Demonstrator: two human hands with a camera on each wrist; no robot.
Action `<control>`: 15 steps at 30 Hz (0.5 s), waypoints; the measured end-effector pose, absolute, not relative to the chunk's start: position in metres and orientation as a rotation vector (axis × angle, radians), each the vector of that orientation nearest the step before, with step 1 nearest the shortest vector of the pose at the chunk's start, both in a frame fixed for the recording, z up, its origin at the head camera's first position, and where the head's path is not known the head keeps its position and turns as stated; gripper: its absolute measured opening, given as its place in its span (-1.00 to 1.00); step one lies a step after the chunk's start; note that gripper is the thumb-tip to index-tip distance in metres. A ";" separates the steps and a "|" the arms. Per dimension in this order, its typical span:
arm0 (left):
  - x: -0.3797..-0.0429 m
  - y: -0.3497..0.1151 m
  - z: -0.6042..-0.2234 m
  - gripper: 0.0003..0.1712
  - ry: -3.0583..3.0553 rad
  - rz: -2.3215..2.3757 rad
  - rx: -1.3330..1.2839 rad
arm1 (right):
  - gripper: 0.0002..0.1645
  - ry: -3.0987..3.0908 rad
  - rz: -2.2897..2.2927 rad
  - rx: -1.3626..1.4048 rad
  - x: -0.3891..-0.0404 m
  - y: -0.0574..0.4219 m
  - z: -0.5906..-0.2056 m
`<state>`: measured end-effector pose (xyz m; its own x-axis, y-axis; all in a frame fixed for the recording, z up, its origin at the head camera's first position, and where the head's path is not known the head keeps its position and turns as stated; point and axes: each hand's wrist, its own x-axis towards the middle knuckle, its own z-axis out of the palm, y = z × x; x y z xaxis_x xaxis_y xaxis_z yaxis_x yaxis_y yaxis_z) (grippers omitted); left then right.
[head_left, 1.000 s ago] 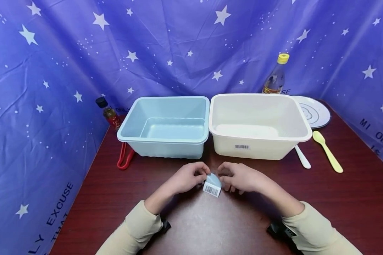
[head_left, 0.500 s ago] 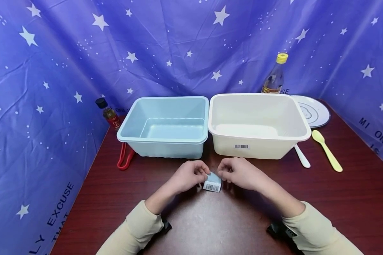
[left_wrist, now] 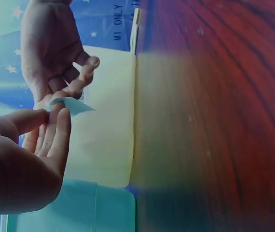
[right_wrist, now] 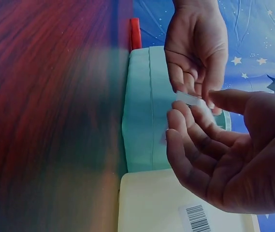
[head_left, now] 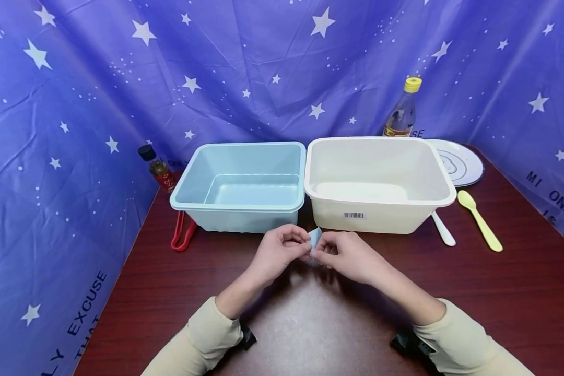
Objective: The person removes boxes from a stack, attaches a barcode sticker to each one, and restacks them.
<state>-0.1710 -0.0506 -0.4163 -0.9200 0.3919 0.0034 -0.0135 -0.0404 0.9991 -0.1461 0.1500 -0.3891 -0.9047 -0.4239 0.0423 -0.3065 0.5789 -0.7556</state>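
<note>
A small light-blue folded piece [head_left: 315,236], thin like paper or a sticker, is held up between both hands in front of the two tubs. My left hand [head_left: 278,253] pinches its left side between thumb and fingers. On its other side, my right hand [head_left: 350,255] pinches it with thumb and index finger. One pointed corner of the light-blue piece [left_wrist: 79,105] sticks out past the fingertips in the left wrist view. Its pale edge [right_wrist: 187,99] shows between the hands in the right wrist view. Fingers cover most of it, and no barcode is visible on it.
Behind the hands stand a light-blue tub [head_left: 244,218] and a cream tub [head_left: 380,219] with a barcode. Red tongs [head_left: 183,237] and a dark-capped bottle [head_left: 160,169] lie left. Right are a white utensil [head_left: 444,230], yellow spoon [head_left: 481,222], plate [head_left: 467,167] and yellow-capped bottle [head_left: 401,112].
The light-blue piece has turned and risen slightly away from me, so its white barcode side no longer shows. My right hand has closed in from beside it to pinch it.
</note>
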 end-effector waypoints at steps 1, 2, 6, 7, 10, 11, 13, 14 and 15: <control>-0.170 -0.050 -0.416 -0.81 1.949 2.048 0.406 | -0.82 2.672 -1.239 -0.618 -0.146 0.150 -0.389; -0.169 -0.050 -0.415 -0.81 1.944 2.052 0.406 | -0.80 2.679 -1.245 -0.617 -0.146 0.150 -0.389; -0.167 -0.049 -0.413 -0.80 1.896 2.071 0.407 | -0.76 2.702 -1.252 -0.616 -0.146 0.151 -0.388; -0.167 -0.049 -0.412 -0.81 1.880 2.081 0.405 | -0.77 2.703 -1.252 -0.617 -0.146 0.151 -0.388; -0.167 -0.048 -0.412 -0.81 1.847 2.118 0.415 | -0.81 2.707 -1.234 -0.608 -0.147 0.151 -0.388; -0.167 -0.048 -0.413 -0.82 1.848 2.127 0.418 | -0.83 2.707 -1.229 -0.603 -0.147 0.152 -0.388; -0.167 -0.048 -0.413 -0.83 1.861 2.140 0.415 | -0.86 2.702 -1.213 -0.580 -0.148 0.153 -0.386; -0.168 -0.048 -0.413 -0.83 1.878 2.141 0.413 | -0.86 2.701 -1.203 -0.567 -0.148 0.154 -0.385; -0.168 -0.048 -0.413 -0.84 1.898 2.139 0.410 | -0.86 2.703 -1.192 -0.559 -0.148 0.155 -0.384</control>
<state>-0.1683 -0.0481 -0.4131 -0.9286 0.3686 0.0422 -0.0020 -0.1188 0.9929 -0.1483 0.1554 -0.3842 -0.9221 -0.3860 0.0255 -0.2791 0.6182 -0.7348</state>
